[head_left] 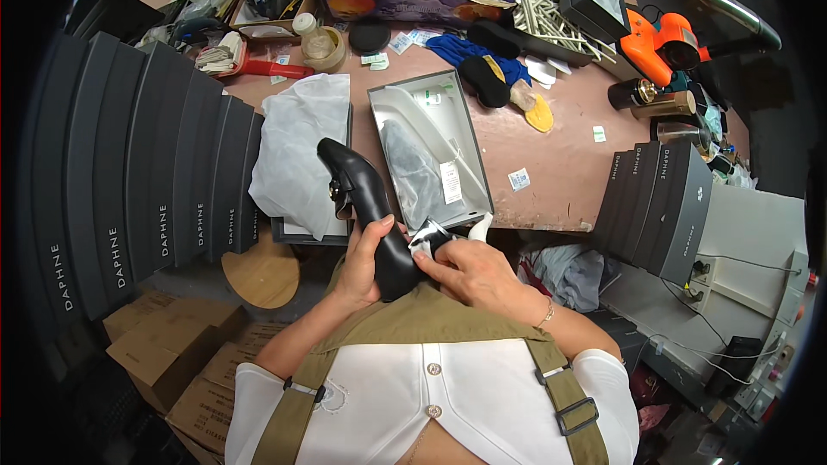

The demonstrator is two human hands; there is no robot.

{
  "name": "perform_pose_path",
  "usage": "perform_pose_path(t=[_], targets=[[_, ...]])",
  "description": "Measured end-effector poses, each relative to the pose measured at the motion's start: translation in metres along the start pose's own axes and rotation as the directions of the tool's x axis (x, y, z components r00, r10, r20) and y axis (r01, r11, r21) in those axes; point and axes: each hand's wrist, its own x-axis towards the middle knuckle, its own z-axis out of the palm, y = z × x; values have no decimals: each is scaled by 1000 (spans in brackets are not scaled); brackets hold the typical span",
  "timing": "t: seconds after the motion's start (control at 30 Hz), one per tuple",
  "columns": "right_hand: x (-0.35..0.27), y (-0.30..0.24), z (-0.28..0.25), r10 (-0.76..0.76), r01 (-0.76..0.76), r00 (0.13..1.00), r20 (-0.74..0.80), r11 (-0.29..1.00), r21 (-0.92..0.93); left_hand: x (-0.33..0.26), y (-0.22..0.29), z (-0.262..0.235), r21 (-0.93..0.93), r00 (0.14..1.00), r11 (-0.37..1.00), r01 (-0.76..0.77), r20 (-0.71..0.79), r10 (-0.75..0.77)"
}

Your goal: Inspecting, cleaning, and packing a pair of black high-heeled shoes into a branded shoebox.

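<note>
My left hand is wrapped round a glossy black leather shoe, held toe away from me near my apron. A buckle-like ornament shows at the shoe's left side. Close against the shoe's near end, my right hand pinches a white cloth, part of which sticks out beyond the fingers. A dark shiny piece also shows at these fingers; I cannot tell what it is. Just beyond my hands lies an open shoebox with a wrapped dark shoe in it. White tissue paper covers another box to its left.
Dark shoeboxes stand in a row at the left, and more boxes at the right. Across the table's back are an orange heat gun, a blue cloth, black pads and a jar. A round stool stands below left.
</note>
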Motion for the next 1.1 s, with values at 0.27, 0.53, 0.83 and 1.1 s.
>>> perform_pose_path(t=[0.27, 0.53, 0.83, 1.1], targets=[[-2, -2, 2, 42, -43, 999, -26, 998, -36, -5, 4, 1, 75, 996, 993, -88, -24, 90], [6, -7, 1, 164, -170, 984, 65, 981, 97, -4, -1, -4, 113, 991, 985, -131, 3, 131], [6, -1, -1, 139, -139, 990, -16, 989, -54, -3, -1, -4, 77, 993, 990, -117, 32, 115], [0, 41, -18, 456, -388, 840, -294, 884, 262, 3, 7, -16, -42, 985, 994, -104, 132, 109]])
